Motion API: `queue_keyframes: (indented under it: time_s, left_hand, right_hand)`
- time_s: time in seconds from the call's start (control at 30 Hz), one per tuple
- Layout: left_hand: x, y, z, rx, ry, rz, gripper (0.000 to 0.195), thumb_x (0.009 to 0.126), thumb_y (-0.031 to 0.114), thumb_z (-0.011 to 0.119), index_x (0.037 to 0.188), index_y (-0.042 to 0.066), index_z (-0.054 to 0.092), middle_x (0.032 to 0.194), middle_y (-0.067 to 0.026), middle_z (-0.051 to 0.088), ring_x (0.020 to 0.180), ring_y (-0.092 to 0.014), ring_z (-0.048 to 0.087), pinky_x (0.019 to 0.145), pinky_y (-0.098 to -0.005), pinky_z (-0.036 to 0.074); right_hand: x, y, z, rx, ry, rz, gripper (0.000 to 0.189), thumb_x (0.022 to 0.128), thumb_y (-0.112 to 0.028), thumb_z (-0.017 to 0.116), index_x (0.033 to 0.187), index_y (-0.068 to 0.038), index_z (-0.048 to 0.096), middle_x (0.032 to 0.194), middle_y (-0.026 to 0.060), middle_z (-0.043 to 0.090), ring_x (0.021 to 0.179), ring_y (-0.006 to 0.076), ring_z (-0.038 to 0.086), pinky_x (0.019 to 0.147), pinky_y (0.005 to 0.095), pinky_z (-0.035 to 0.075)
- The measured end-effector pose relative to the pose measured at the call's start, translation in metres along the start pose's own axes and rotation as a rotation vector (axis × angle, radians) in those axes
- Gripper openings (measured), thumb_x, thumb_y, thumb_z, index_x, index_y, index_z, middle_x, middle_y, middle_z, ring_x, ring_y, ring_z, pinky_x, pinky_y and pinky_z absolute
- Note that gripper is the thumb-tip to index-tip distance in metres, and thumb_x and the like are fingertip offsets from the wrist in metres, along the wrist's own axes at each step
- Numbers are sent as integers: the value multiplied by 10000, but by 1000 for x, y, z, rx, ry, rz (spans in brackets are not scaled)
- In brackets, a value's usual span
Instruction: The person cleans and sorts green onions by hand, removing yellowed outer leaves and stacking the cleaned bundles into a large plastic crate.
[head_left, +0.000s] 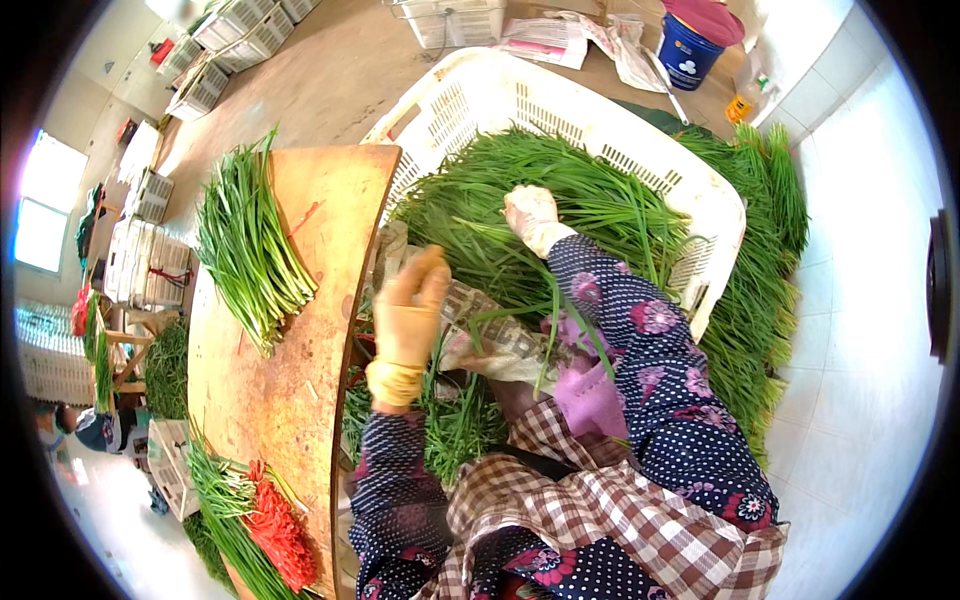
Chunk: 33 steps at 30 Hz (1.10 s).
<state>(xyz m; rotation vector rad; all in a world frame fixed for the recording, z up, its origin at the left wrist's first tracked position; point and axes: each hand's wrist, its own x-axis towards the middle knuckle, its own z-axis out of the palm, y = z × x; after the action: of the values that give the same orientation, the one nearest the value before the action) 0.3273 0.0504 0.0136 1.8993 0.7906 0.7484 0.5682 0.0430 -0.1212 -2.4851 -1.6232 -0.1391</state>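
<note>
My right hand (532, 217), in a pale glove, is closed over long green leaves (592, 176) that look like garlic chives, in a white plastic crate (630, 142). A few leaves trail below that hand over my lap. My left hand (411, 300), gloved and slightly blurred, is raised beside the edge of a wooden table (285, 390), palm side hidden; whether it holds anything is unclear. On the table lies a loose bunch of chives (251, 247) with pale stem ends toward me. Nearer me on the table are red ties (279, 536) on more chives (225, 517).
Stacked chive bunches (739, 300) line the tiled wall on the right. A blue bucket (688, 52) and an orange bottle (739, 109) stand beyond the crate. Under the table edge are loose leaves (461, 427). More crates (150, 262) stand at the left, where another person (112, 431) is partly visible.
</note>
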Motion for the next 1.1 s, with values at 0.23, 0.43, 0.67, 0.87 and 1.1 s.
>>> queue_keyframes:
  time_s: [0.23, 0.43, 0.67, 0.87, 1.1]
  left_hand:
    - [2, -45, 80, 279, -203, 68, 351, 783, 227, 594, 1073, 33, 562, 993, -194, 599, 913, -326, 578, 789, -366, 469]
    - [2, -58, 100, 552, -383, 100, 457, 769, 292, 572, 1130, 18, 509, 971, -194, 599, 891, -353, 565, 782, -409, 443]
    - [7, -50, 99, 587, -533, 7, 220, 727, 201, 569, 816, 0, 585, 812, -215, 602, 755, -369, 579, 673, -421, 461]
    - [13, -61, 93, 208, -299, -264, 239, 769, 107, 541, 949, -44, 589, 880, -200, 622, 832, -297, 602, 750, -329, 462]
    - [50, -56, 68, -653, 348, -389, 461, 841, 164, 597, 1234, -9, 429, 1101, -130, 553, 956, -213, 546, 817, -282, 445]
  right_hand:
    - [12, 7, 12, -53, -378, -80, 251, 706, -304, 614, 770, -69, 677, 792, 122, 653, 752, 257, 638, 642, 367, 503]
    - [30, -16, -20, 202, -207, 44, 208, 761, -245, 550, 834, -82, 656, 844, 144, 642, 778, 263, 628, 668, 369, 495]
    - [62, -56, 41, 475, -200, 109, 202, 796, -269, 528, 898, -128, 632, 912, 122, 632, 859, 291, 598, 754, 358, 470]
    - [65, -73, 49, 278, -582, 46, 251, 779, -268, 563, 930, -88, 651, 949, 117, 638, 905, 267, 609, 760, 336, 485]
    - [61, -35, -11, 764, -335, -87, 395, 790, -408, 567, 946, -49, 626, 835, 124, 645, 773, 233, 610, 722, 317, 468]
